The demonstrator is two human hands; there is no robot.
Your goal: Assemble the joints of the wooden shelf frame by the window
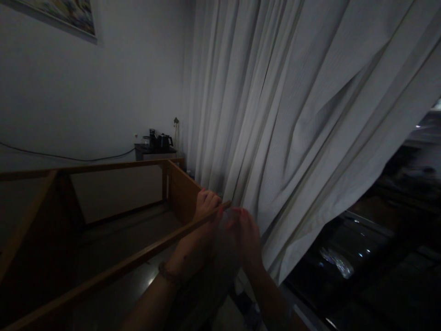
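A brown wooden frame (141, 255), made of rails and side panels, stretches from the lower left towards the middle of the view. My left hand (207, 202), with a bracelet on its wrist, reaches under the front rail and has its fingers curled round the rail and end panel at the near right corner. Just right of that corner, my right hand (245, 227) is closed, its thumb and fingertips pinched close to the rail's end. Whatever may be between those fingertips is too dark and small to make out.
A long white curtain (275, 105) hangs right beside both hands. Beyond the frame, a black kettle (164, 140) stands on a small dark cabinet (140, 151). A dark cable (69, 157) runs along the wall, and a picture (69, 16) hangs above. Dark, shiny items lie at right.
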